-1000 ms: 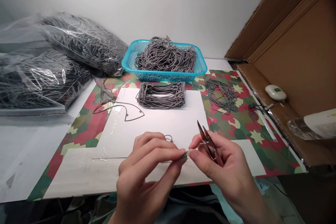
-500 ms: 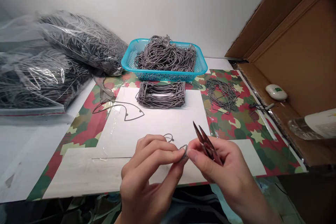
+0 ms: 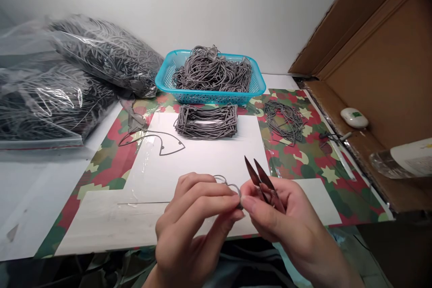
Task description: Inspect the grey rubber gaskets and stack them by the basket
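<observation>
My left hand [image 3: 199, 225] pinches a thin grey rubber ring [image 3: 234, 186] between thumb and fingertips. Close beside it, my right hand [image 3: 283, 216] has thumb and forefinger at the same ring, and also holds small dark scissors [image 3: 261, 180], blades pointing up and slightly parted. Most of the ring is hidden behind my left fingers. Farther left, a single curved grey ring [image 3: 172, 144] lies across the white sheet and the patterned cover. Beyond my hands sits a neat rectangular stack of grey rings [image 3: 206, 121].
A blue basket [image 3: 211, 96] heaped with grey rings stands at the back. Filled clear bags [image 3: 104, 54] lie at left. A loose ring pile [image 3: 285, 121] is at right, near a cardboard wall [image 3: 381, 54], a white oval object [image 3: 354, 118] and a bottle [image 3: 411, 157].
The scissor blades have parted wider and shifted slightly left. The ring between my hands has turned, showing a rounder loop, and my left fingertips have shifted a little.
</observation>
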Tool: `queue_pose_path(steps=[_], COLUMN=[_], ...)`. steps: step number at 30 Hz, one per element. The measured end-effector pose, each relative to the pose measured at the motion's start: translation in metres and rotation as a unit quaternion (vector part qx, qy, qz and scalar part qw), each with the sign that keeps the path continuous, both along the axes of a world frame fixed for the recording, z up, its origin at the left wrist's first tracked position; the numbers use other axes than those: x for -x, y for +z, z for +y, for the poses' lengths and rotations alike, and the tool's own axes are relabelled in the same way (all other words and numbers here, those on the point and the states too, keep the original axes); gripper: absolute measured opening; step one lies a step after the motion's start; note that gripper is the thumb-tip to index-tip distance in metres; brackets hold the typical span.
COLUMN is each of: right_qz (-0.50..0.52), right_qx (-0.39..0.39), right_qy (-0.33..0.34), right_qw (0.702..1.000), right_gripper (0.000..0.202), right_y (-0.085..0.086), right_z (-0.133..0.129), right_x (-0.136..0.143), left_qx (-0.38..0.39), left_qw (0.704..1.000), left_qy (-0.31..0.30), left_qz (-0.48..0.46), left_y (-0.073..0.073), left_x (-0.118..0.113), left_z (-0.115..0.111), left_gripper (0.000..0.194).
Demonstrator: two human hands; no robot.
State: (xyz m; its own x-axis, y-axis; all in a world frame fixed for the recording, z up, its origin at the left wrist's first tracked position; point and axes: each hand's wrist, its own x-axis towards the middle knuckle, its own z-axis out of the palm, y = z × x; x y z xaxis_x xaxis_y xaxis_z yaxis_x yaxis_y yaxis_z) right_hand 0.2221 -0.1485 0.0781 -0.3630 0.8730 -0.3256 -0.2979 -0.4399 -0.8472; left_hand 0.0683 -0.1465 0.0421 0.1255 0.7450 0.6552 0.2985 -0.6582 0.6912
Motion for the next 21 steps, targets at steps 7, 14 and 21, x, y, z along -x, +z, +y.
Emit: queue_pose_path(steps=[7, 14, 21], right_qz=[0.051, 0.026, 0.042], right_qx=[0.034, 0.016, -0.009], right_qy=[0.038, 0.031, 0.003], right_qw=[0.997, 0.999, 0.999], right_gripper=[0.026, 0.034, 0.026], right_y=[-0.0029, -0.0055, -0.0024], right_z=[-0.0003, 0.0012, 0.001], right_x=[-0.002, -0.0014, 0.0002], left_qx=[-0.006, 0.024, -0.006], left_qw=[1.0, 0.999, 0.999], left_qy=[-0.007, -0.039, -0.029], left_qz=[0.018, -0.008, 0.013], left_y=[-0.0007, -0.0046, -0.0053], left_x=[0.005, 0.0042, 0.0047], left_z=[0.0052, 0.0051, 0.0043], left_gripper=[0.009, 0.003, 0.012])
